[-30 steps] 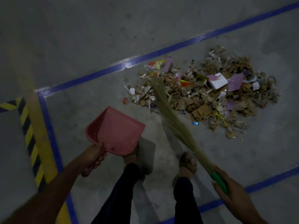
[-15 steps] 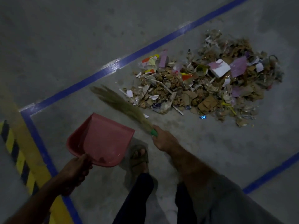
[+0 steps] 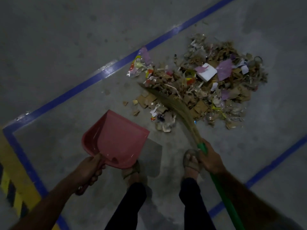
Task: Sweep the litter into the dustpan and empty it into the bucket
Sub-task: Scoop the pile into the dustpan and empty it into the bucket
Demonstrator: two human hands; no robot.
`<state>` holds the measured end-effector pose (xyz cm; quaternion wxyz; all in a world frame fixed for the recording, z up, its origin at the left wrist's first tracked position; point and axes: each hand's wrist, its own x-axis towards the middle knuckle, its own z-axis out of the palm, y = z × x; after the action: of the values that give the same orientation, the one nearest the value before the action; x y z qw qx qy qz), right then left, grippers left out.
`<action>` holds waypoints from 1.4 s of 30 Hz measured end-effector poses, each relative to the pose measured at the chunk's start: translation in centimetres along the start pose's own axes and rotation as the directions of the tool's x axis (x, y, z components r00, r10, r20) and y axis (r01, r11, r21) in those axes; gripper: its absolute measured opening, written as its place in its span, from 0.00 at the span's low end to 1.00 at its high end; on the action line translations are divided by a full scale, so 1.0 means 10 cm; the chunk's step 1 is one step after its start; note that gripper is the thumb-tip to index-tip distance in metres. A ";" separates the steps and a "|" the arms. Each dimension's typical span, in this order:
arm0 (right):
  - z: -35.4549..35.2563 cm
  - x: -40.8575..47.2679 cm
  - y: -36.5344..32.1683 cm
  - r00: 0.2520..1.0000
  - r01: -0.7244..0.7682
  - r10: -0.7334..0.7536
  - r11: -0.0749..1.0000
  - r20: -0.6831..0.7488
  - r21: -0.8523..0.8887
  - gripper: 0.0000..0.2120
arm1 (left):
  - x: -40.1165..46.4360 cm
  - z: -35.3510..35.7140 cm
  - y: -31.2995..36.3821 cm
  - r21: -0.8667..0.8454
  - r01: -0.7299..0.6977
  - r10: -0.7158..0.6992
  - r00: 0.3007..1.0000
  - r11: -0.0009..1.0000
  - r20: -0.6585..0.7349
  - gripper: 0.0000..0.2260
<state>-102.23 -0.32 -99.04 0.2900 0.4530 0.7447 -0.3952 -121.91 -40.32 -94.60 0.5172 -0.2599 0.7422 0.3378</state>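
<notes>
Where blue tape (image 3: pixel 106 73) crosses grey concrete floor (image 3: pixel 66 39), litter (image 3: pixel 207 87) heaped, fingers clamped on dustpan (image 3: pixel 116 138), broom (image 3: pixel 182 112).

The left hand (image 3: pixel 90 169), forearm reaching in from the lower left, curls around the dustpan (image 3: pixel 116 138) handle, while the right hand (image 3: pixel 209 158) grips the green broom (image 3: pixel 179 108) handle, both feet planted between the 2 arms.
</notes>
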 end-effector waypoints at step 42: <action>-1.47 1.55 1.48 0.888 0.358 -0.453 0.566 0.082 -0.742 0.30 | 2.09 2.21 1.56 0.461 -0.138 0.133 0.990 0.877 0.042 0.23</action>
<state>-96.50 23.18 -108.52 0.3049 0.1348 0.9388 -0.0872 -127.15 -14.14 -115.90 0.5427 -0.0750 0.8152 0.1877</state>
